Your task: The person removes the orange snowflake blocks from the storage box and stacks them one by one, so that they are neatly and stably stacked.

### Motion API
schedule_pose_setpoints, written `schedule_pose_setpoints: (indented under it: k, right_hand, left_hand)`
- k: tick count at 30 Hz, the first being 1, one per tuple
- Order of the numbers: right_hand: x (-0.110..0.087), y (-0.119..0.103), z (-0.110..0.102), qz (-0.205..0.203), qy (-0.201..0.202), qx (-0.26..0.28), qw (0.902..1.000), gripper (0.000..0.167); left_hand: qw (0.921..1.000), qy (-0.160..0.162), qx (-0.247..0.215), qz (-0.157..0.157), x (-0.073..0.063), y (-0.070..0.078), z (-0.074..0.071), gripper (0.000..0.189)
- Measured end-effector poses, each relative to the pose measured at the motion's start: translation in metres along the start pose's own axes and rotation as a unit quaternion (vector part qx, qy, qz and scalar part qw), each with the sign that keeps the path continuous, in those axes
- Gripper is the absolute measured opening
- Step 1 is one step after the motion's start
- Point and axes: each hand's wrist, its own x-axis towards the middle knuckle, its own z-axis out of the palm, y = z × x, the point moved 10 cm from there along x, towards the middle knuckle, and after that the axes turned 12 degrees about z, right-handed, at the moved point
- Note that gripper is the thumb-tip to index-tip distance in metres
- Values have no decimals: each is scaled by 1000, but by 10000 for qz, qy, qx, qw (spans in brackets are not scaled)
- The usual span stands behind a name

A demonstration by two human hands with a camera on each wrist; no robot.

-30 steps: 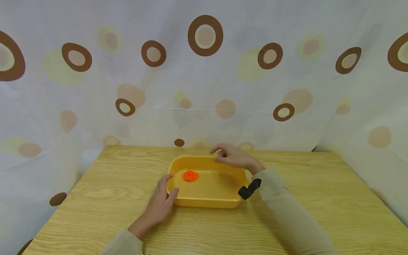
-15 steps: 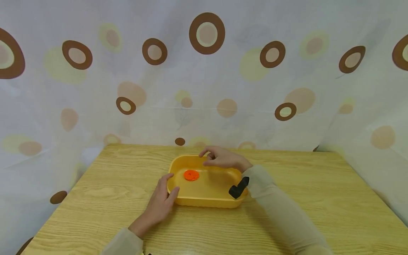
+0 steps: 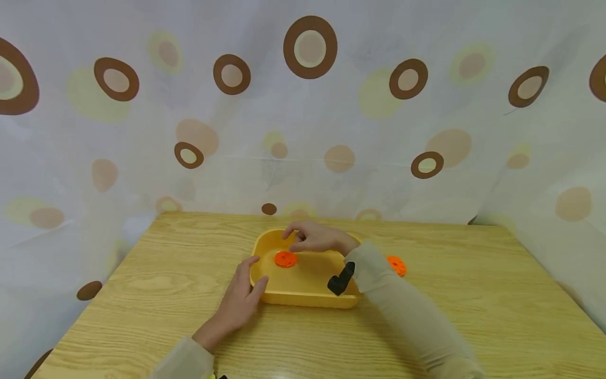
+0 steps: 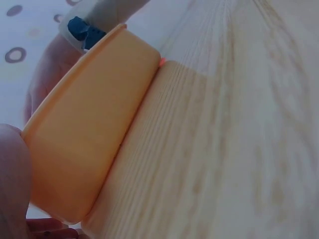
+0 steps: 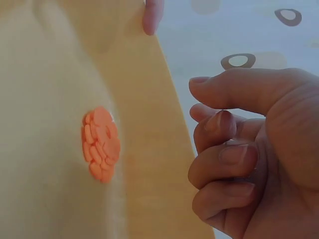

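Observation:
A yellow plastic tray [image 3: 307, 298] sits on the table. My left hand [image 3: 236, 295] holds its left end, with thumb and finger at the rim; a fingertip shows over the wall in the right wrist view. Inside the tray, toward its left side, lies a round orange flower-shaped piece [image 3: 286, 259] with petal-like ridges [image 5: 101, 144]. My right hand [image 3: 314, 237] hovers above the back of the tray, beside that piece and apart from it. Its thumb and index finger stand apart, the other fingers are loosely curled, and nothing is between them.
A second orange piece [image 3: 396, 266] lies on the wooden table [image 3: 473, 305] right of the tray, partly hidden by the right sleeve. A patterned cloth [image 3: 303, 116] hangs behind the table. A small yellow and dark thing [image 3: 218, 377] peeks in at the bottom edge.
My right hand has moved left over the tray, toward the orange piece inside. The second orange piece has come into view behind the sleeve. The left hand stays at the tray.

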Motion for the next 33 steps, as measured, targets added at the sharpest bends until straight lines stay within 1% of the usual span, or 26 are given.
schedule_pose_setpoints:
  k: [9, 13, 15, 20, 26, 33]
  right_hand:
    - [8, -5, 7, -27, -104, -17, 9999, 34]
    - [15, -2, 11, 41, -148, -47, 9999, 33]
    - [19, 1, 11, 92, -130, -58, 9999, 33]
    - [25, 3, 13, 69, -12, -168, 9998, 32]
    - [28, 7, 18, 133, 15, -396, 9991, 34]
    - [29, 14, 26, 325, -104, -570, 9978, 38]
  left_hand:
    - [10000, 5, 4, 25, 1, -1, 1, 45]
    - [10000, -14, 13, 47, 0, -1, 3, 45]
    - [10000, -3, 23, 58, 0, -1, 2, 45]
    - [10000, 3, 14, 35, 0, -2, 1, 46]
    - [10000, -8, 17, 63, 0, -1, 0, 46]
    - [9999, 42, 63, 76, 1, -1, 0, 46]
